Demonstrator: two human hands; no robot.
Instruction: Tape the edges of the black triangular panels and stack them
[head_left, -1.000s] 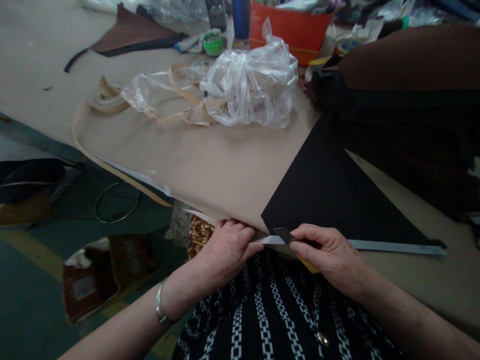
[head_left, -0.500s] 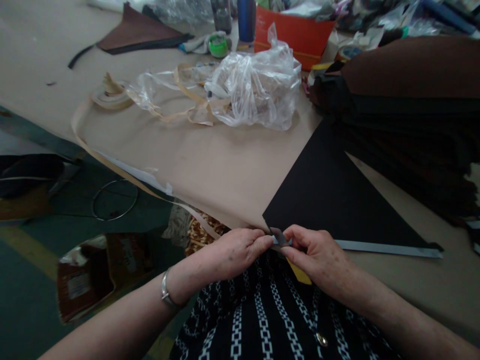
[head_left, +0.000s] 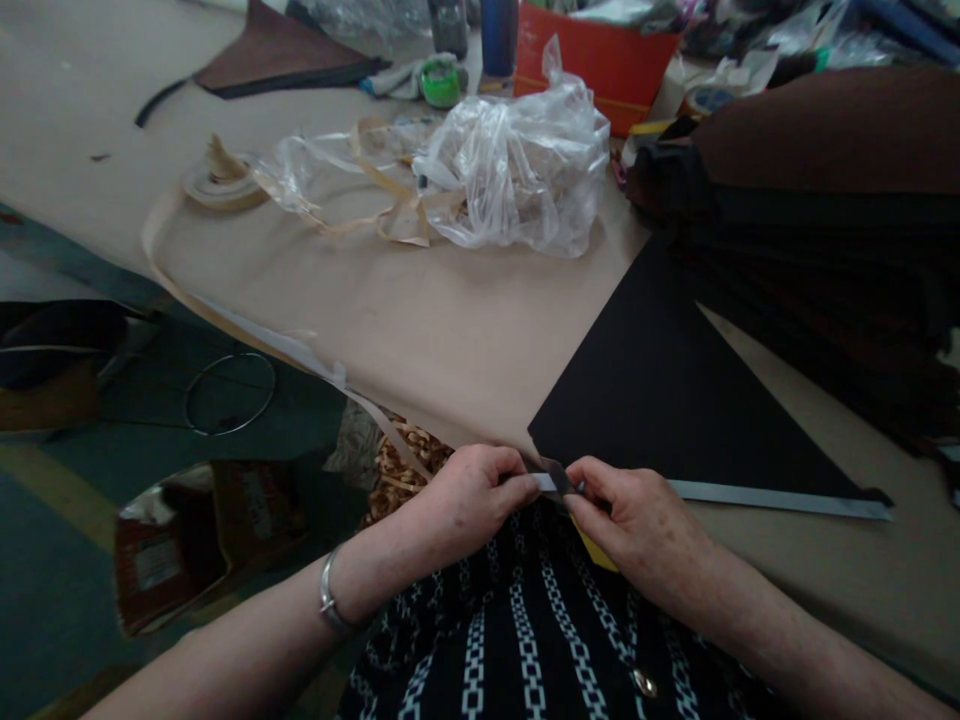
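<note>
A black triangular sheet (head_left: 652, 390) lies on the table, with a pale strip (head_left: 780, 498) along its near edge. At its left corner, my left hand (head_left: 476, 495) is closed, pinching the end part of a narrow tape (head_left: 545, 483). Close beside it my right hand (head_left: 645, 515) is closed on a flat, dark grey blade-like piece (head_left: 561, 477), which crosses the tape. A yellow part (head_left: 596, 550) shows below my right fingers; whether it belongs to the grey piece I cannot tell. Beige tape (head_left: 247, 335) trails from a roll (head_left: 225, 185) along the table edge to my left hand.
A clear plastic bag (head_left: 525, 175) sits mid-table. Stacked brown and black pieces (head_left: 825, 140) stand at right. A red box (head_left: 600, 70) and a green tape roll (head_left: 440, 82) are behind. Below the edge are curled beige scraps (head_left: 405, 460) and an open bag (head_left: 202, 540).
My left hand has shifted slightly left, and more of the pale tape shows between the hands. The grey piece is tilted a little differently; my right hand barely moved.
</note>
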